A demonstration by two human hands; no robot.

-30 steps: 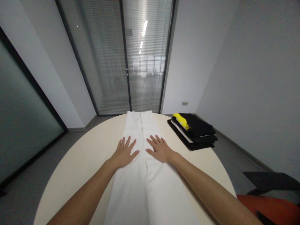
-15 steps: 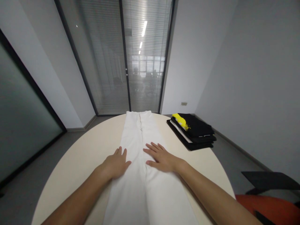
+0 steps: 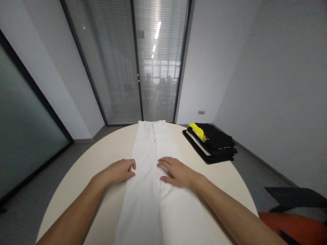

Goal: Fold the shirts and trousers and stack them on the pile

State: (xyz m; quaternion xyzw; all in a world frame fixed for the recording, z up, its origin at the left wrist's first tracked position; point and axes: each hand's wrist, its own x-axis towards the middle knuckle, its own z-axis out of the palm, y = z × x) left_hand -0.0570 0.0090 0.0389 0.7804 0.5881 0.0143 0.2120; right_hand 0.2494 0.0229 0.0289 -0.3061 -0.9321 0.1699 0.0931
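Your white cloth (image 3: 143,207) lies flat in a long strip down the middle of the round table (image 3: 79,180), from the far rim to the near edge of the view, where it is widest and runs out of sight. A line like a seam or a meeting of two edges runs along its middle, slightly puckered in the far half. Your left hand (image 3: 119,171) is at the left edge of the cloth, its fingers curled and its thumb a little apart from them, the fingertips over the edge; you cannot tell from here whether they pinch any fabric. Your right hand (image 3: 177,173) is on the right half of the cloth, palm down and loosely spread, gripping nothing, with its fingertips and thumb pointing left to the middle line. Far right on the table, well apart from both hands, sits a stack of folded clothes (image 3: 219,137), mostly black, with a white layer showing at its left side and a bright yellow patch (image 3: 196,130) on top. At near right, beyond the table, you have a chair with a red-orange seat (image 3: 293,226) and a black armrest (image 3: 296,196). At the far side stands a glass partition (image 3: 160,92) with blinds, and a small socket (image 3: 201,112) is low on the wall to its right.
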